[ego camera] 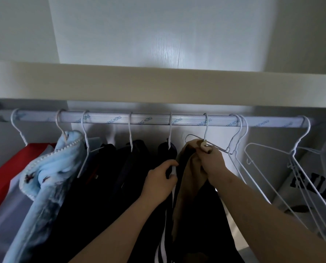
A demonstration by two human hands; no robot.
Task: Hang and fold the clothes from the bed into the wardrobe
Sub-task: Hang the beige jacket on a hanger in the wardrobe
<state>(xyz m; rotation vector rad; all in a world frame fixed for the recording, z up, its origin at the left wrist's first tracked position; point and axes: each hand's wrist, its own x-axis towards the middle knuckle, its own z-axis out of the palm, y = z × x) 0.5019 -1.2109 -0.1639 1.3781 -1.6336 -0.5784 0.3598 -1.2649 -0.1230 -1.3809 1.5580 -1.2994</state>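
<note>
A silver wardrobe rail (150, 119) runs across the view under a white shelf. A brown garment (188, 168) hangs from a white wire hanger (206, 130) hooked on the rail right of centre. My right hand (212, 160) is shut on the top of that garment and the hanger's neck. My left hand (162, 179) grips the dark garment with white stripes (169, 215) hanging just to the left. Further left hang several dark clothes (120, 168) and a light blue fleece garment (50, 168).
Several empty white wire hangers (262, 168) hang at the rail's right end. A white item with black letters (314, 185) lies low at the right. A red garment (4, 177) hangs at the far left. The shelf edge (158, 86) sits close above the rail.
</note>
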